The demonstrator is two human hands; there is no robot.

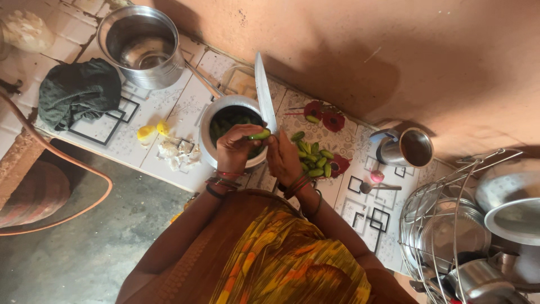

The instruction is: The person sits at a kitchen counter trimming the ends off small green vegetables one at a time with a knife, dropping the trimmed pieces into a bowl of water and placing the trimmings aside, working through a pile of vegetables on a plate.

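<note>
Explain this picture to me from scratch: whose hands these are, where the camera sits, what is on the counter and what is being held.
There is no machine here. A person works with two bare hands, and the single picture comes from a camera worn on that person's head, looking straight down.

The left hand pinches a small green vegetable over a steel pot that has green pieces inside. The right hand grips a long knife, its blade pointing away from the body and meeting the vegetable.

On the tiled counter lie a pile of the same green vegetables, a large empty steel pot, a dark cloth, two small yellow pieces, pale scraps, a steel cup and a wire rack of steel dishes.
</note>
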